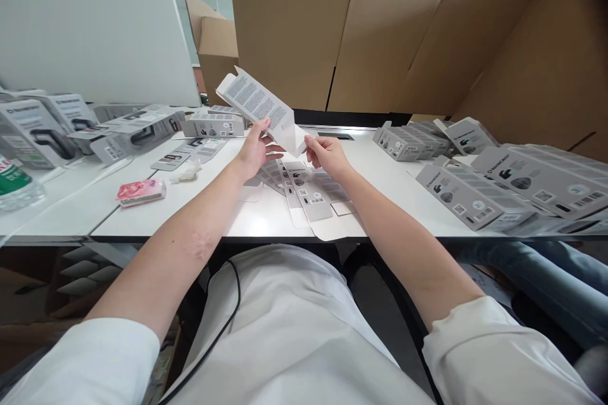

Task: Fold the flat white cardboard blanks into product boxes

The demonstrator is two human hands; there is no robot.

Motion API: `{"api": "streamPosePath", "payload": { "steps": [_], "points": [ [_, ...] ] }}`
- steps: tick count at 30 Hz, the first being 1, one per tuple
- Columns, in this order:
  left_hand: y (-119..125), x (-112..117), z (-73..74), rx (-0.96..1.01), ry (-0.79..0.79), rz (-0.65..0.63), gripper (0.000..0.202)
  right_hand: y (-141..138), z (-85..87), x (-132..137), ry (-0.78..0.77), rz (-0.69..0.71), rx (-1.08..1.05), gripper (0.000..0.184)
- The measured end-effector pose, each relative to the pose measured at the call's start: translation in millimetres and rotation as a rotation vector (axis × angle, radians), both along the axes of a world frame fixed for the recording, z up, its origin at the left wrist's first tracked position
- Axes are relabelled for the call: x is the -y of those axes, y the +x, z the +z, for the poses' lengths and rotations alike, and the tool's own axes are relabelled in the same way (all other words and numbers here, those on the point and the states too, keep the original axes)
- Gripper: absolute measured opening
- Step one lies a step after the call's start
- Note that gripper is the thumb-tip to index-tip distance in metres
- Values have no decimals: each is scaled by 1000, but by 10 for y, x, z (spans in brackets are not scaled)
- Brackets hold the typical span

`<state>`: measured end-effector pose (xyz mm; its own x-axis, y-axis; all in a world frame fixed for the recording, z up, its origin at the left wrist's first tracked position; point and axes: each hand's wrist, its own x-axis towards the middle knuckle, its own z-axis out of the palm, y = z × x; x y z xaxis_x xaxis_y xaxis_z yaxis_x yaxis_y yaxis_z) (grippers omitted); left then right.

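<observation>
Above the white table, a grey printed carton (261,101) is held tilted, its far end up to the left and its near end flaps unfolded. My left hand (256,150) grips the carton's lower side, thumb on the printed face. The fingers of my right hand (327,155) pinch a white flap (299,138) at the near end. Beneath both hands lie several flat, unfolded cartons (311,193) of the same grey print, overlapping, with white tabs toward the table's front edge.
Formed cartons (536,177) are piled on the right and more boxes (42,126) stand on the left. A pink tissue pack (141,192), crumpled plastic (189,171) and a bottle (16,183) lie or stand at left. Large brown cardboard (294,25) rises behind the table (380,196).
</observation>
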<state>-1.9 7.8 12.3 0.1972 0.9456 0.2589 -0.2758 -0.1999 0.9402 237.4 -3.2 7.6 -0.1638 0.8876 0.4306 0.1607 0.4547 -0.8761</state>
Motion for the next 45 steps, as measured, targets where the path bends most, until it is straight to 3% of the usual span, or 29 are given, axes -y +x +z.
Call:
{"api": "streamPosePath", "payload": {
  "steps": [5,12,19,32,39,45],
  "points": [
    [20,-8,-21,-6,-5,0,76,36,-25,-49,19,-42,29,76],
    [11,-5,1,33,-9,25,83,25,-62,-54,52,28,-5,85],
    [17,22,20,66,-26,38,82,-13,-21,19,-22,31,32,81],
    [7,52,20,11,-7,-11,86,-1,2,59,3,-13,70,80],
    [18,68,24,15,-16,-7,77,11,14,61,3,-46,105,79],
    [23,60,31,29,-29,12,84,-2,-14,34,-9,-23,62,81]
  ]
}}
